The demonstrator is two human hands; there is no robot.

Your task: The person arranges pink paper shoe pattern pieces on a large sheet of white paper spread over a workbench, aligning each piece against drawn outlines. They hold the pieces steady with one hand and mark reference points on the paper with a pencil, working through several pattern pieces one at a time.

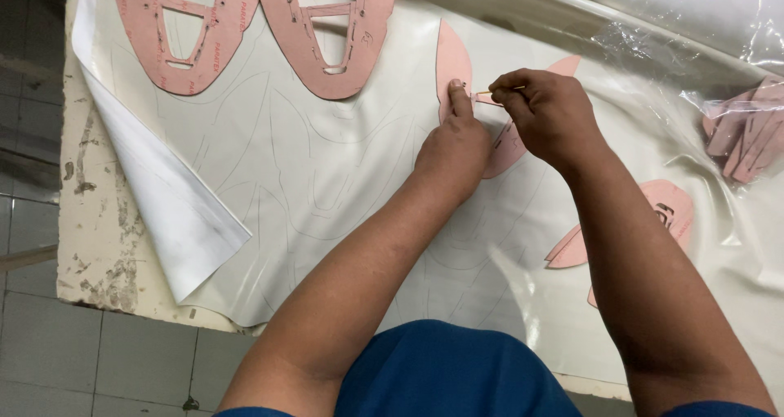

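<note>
Head view, looking down at 2 bare hands over a cream sheet of material (310,164) spread on a worn surface (98,254). Left hand (452,143) lies flat-ish on a pink pattern piece (452,57), index finger stretched out and pressing it down near its lower edge — that grip is a press, fingers together, not closed around anything. Right hand (549,111) sits just right of it, fingertips pinched shut on a thin yellowish pencil-like stick (500,90); the stick's tip points left toward the left index finger, at the edge of the pattern piece. The piece itself is leaf-shaped and rests on the sheet, partly hidden under both hands, with its pointed top sticking out above the left fingertip.

Sheet carries many faint traced outlines. Its left corner is folded over, showing a white underside (163,196).

At the top, 2 large pink cut-out templates (327,25) lie side by side on the sheet, well apart from the hands. More pink pieces (665,209) lie right of the right forearm, partly covered by it. A bundle of pink strips (747,131) sits at far right under clear plastic film (702,17). Grey floor tiles (41,335) show at left — blue clothing (441,368) at bottom centre.
</note>
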